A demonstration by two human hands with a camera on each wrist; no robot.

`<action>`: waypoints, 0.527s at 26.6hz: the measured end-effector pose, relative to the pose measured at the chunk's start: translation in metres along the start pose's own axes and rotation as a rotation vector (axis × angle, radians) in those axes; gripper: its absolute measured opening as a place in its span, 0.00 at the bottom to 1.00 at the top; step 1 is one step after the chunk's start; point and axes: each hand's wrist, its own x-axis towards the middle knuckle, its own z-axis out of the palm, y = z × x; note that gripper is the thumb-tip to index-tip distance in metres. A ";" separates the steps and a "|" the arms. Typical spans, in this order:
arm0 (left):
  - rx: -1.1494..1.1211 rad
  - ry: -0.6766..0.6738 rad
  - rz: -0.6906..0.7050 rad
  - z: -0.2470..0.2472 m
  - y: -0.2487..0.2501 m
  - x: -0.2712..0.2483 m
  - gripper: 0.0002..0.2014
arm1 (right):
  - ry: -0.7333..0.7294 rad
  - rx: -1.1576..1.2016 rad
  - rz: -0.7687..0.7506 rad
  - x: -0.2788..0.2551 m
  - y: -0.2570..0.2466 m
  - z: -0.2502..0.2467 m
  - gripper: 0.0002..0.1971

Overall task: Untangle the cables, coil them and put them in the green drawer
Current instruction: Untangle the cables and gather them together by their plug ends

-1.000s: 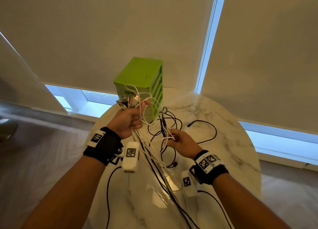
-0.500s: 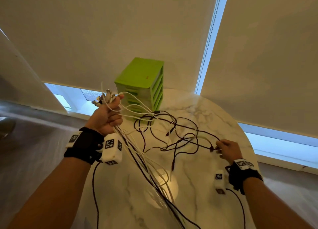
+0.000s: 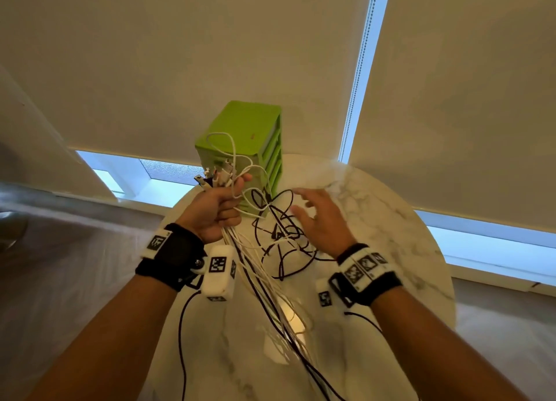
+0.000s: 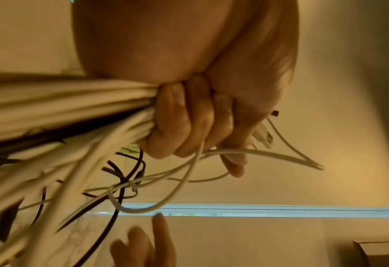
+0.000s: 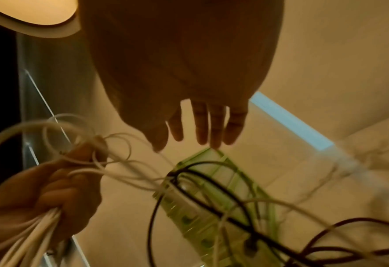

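My left hand (image 3: 221,206) is raised above the table and grips a thick bundle of white and black cables (image 3: 264,283) just below their plugs (image 3: 216,175); the left wrist view shows its fingers (image 4: 188,124) curled round the bundle. Loose loops of black cable (image 3: 282,232) hang tangled between my two hands. My right hand (image 3: 319,217) hovers beside that tangle with its fingers (image 5: 211,124) spread and nothing in it. The green drawer unit (image 3: 249,135) stands behind the hands at the table's far edge, all drawers pushed in.
The round marble table (image 3: 391,250) carries the trailing cable ends toward me. Roller blinds (image 3: 451,84) cover the windows behind it. A bead chain (image 3: 358,69) hangs between the blinds.
My right hand let go of the black cable it had pulled out to the right and came back toward the tangle, fingers spread. The left hand moved back toward the middle with the bundle.
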 end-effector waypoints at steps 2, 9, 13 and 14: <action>0.001 0.004 -0.004 -0.001 0.002 -0.003 0.09 | -0.164 -0.095 0.014 0.012 -0.011 0.017 0.09; -0.007 -0.013 0.008 -0.020 0.004 -0.011 0.09 | -0.060 0.060 0.099 0.014 0.017 0.008 0.19; 0.229 -0.105 -0.002 -0.009 0.009 -0.010 0.14 | -0.080 -0.199 -0.163 0.049 -0.009 -0.004 0.32; 0.276 -0.108 -0.003 -0.007 0.011 -0.010 0.17 | -0.189 -0.248 -0.213 0.057 -0.010 -0.010 0.32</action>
